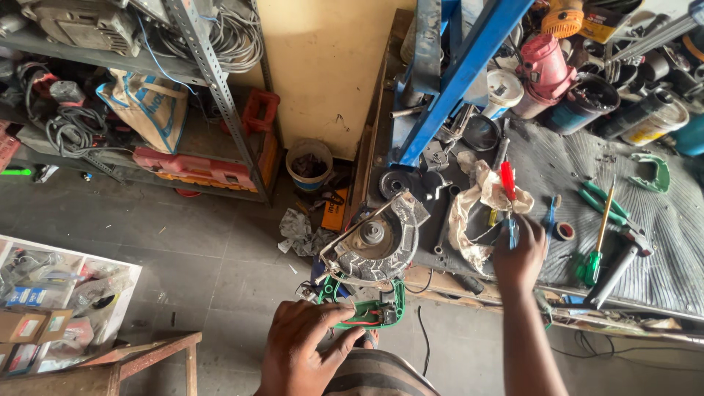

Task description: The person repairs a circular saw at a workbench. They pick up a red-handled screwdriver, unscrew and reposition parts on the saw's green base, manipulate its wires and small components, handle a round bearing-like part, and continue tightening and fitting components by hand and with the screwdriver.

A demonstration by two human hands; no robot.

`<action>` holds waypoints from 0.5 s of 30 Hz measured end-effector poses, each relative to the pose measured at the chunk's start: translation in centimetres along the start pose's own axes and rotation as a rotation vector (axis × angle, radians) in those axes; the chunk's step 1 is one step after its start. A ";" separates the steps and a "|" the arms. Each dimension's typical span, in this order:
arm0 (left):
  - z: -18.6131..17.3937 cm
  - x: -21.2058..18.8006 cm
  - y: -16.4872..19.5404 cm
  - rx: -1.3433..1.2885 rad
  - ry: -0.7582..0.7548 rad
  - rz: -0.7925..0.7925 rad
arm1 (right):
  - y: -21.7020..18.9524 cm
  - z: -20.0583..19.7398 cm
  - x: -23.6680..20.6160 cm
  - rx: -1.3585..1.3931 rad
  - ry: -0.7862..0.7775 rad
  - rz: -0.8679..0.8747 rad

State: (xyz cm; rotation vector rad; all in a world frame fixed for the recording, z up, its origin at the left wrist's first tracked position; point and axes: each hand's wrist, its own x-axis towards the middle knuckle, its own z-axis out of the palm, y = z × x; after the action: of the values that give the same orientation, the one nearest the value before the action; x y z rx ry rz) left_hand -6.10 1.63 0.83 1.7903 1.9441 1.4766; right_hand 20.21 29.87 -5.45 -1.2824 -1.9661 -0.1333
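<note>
- The bench [660, 242] carries a ribbed grey mat.
- On the mat lie a rag [469, 213], a red-handled screwdriver [507, 180], a tape roll [565, 231], green pliers [603, 204], a green-handled screwdriver [598, 249] and a green casing [653, 174].
- Tins and a pink motor [544, 70] crowd its back.
- The floor [183, 242] bears a bucket [309, 165], crumpled paper [299, 231] and a red case [194, 170].
</note>
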 end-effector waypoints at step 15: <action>1.1 -1.3 0.2 -0.166 0.082 -0.216 | -18.6 -10.5 -4.2 0.387 -0.590 -0.420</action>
State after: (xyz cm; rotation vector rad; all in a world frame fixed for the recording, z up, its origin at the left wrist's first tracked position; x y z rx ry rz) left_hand -4.90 1.15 -0.26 1.4250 1.9163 1.6059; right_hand 11.54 12.79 4.81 -0.6835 -2.5794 0.4523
